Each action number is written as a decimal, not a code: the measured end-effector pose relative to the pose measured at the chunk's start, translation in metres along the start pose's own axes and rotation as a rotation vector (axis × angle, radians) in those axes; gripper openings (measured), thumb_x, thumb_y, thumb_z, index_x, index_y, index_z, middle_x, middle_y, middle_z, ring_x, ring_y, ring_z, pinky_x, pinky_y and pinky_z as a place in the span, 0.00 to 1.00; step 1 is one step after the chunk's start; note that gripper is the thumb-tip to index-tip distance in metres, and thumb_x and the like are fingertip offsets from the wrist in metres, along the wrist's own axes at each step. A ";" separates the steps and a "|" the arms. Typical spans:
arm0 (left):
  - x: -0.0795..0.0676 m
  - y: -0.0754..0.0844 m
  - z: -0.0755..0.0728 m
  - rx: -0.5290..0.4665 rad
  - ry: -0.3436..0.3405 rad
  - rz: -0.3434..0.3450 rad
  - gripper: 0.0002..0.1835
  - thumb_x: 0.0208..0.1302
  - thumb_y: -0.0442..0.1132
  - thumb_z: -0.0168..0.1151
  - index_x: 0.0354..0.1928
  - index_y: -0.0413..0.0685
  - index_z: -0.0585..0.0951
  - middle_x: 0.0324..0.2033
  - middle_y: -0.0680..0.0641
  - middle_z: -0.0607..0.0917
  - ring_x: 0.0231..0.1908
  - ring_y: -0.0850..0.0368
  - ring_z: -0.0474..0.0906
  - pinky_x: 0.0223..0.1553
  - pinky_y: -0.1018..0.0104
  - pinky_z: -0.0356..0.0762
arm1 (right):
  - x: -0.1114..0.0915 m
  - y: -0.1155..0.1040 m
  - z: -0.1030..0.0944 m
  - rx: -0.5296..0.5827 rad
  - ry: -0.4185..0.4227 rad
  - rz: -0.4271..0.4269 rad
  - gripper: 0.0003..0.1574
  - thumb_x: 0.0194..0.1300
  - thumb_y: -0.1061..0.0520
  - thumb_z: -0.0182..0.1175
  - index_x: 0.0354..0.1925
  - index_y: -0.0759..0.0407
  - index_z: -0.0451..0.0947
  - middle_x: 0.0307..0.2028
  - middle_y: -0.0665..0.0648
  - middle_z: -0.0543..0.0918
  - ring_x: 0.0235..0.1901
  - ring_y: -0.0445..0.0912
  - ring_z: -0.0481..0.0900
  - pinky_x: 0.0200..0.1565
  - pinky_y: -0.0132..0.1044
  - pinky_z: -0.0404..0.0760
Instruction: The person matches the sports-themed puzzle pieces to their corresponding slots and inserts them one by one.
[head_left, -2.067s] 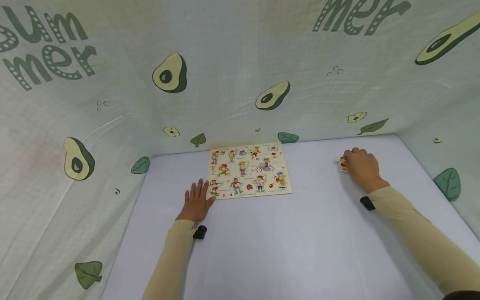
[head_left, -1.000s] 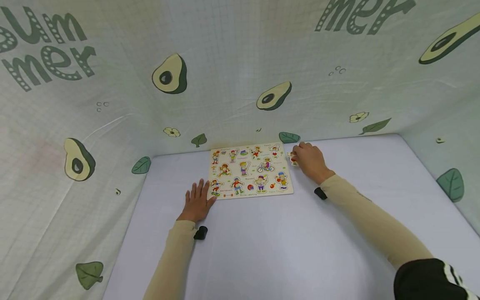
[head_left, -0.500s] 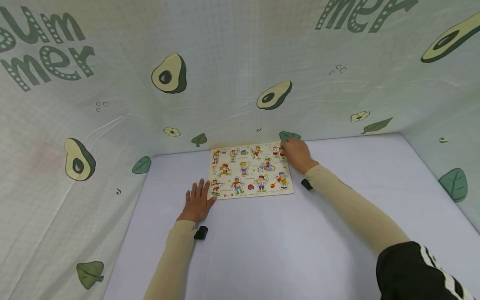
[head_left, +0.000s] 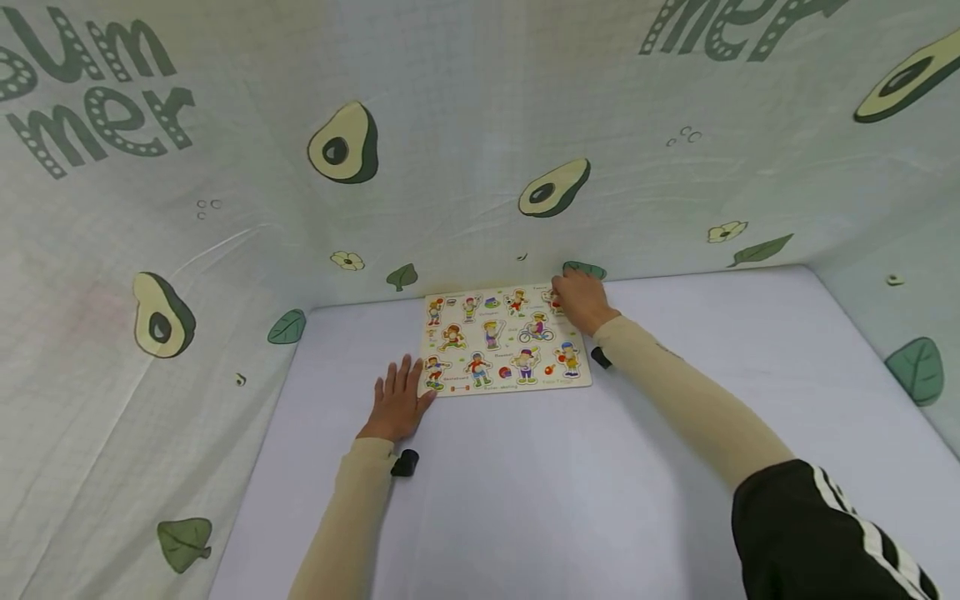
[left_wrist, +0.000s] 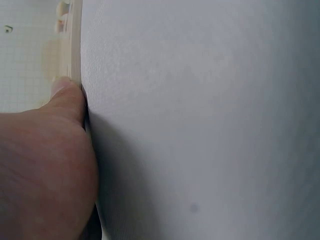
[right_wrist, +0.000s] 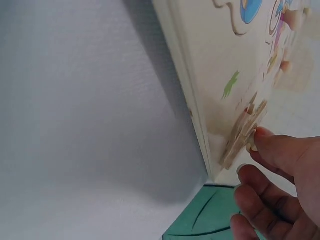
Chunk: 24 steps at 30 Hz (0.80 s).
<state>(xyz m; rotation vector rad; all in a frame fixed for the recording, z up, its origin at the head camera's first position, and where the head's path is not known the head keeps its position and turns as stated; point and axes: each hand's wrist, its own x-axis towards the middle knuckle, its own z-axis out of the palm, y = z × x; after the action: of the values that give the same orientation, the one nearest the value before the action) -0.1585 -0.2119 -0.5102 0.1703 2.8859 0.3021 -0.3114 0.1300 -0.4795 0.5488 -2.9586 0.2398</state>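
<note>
A wooden peg puzzle board (head_left: 558, 338) with cartoon sports figures lies against the back of the table in the head view. My left hand (head_left: 395, 404) rests flat at its lower left corner, fingers spread. The left wrist view shows that thumb (left_wrist: 67, 97) against the board's edge (left_wrist: 75, 45). Over the upper right corner, my right hand (head_left: 582, 302) holds a small figure-shaped puzzle piece (head_left: 555, 305). In the right wrist view, thumb and fingertip pinch the peg of this piece (right_wrist: 242, 135), which stands tilted close over the board; its printed face is hidden.
A white table (head_left: 510, 483) carries the board. Behind it and along both sides hangs a pale cloth (head_left: 450, 217) printed with avocados and leaves. Small black wrist cameras (head_left: 405, 463) sit by both hands.
My right hand has brought the puzzle piece from the table's right side leftward to the board's upper right corner. My left hand has stayed at the lower left corner.
</note>
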 end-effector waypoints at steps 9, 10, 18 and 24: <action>0.002 -0.001 0.004 0.025 -0.006 -0.013 0.36 0.72 0.57 0.37 0.73 0.46 0.42 0.71 0.41 0.38 0.69 0.40 0.31 0.65 0.41 0.32 | 0.008 0.001 0.008 -0.011 -0.014 0.011 0.06 0.65 0.61 0.57 0.38 0.62 0.79 0.35 0.61 0.79 0.37 0.54 0.76 0.38 0.48 0.75; 0.002 -0.001 0.004 0.027 -0.007 -0.013 0.36 0.72 0.57 0.37 0.73 0.47 0.42 0.71 0.41 0.38 0.69 0.40 0.31 0.65 0.41 0.32 | 0.008 0.001 0.009 -0.009 -0.015 0.012 0.06 0.65 0.61 0.57 0.38 0.62 0.79 0.35 0.61 0.79 0.37 0.54 0.76 0.39 0.48 0.75; 0.002 0.000 0.002 0.011 -0.004 -0.004 0.36 0.72 0.56 0.38 0.73 0.46 0.42 0.71 0.40 0.39 0.69 0.39 0.32 0.64 0.41 0.33 | 0.008 -0.001 0.009 -0.024 -0.022 0.012 0.06 0.64 0.63 0.58 0.39 0.63 0.78 0.37 0.61 0.79 0.40 0.55 0.76 0.43 0.49 0.75; 0.002 -0.002 0.004 -0.003 -0.013 -0.008 0.37 0.72 0.57 0.37 0.73 0.47 0.41 0.71 0.41 0.37 0.69 0.40 0.29 0.65 0.42 0.30 | -0.002 0.001 0.003 -0.007 -0.040 0.008 0.11 0.63 0.59 0.60 0.42 0.64 0.78 0.37 0.62 0.80 0.40 0.55 0.77 0.44 0.49 0.75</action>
<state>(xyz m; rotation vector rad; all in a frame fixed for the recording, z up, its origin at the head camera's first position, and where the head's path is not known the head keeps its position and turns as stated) -0.1593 -0.2131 -0.5149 0.1599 2.8724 0.3028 -0.3102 0.1315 -0.4831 0.5468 -3.0002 0.2221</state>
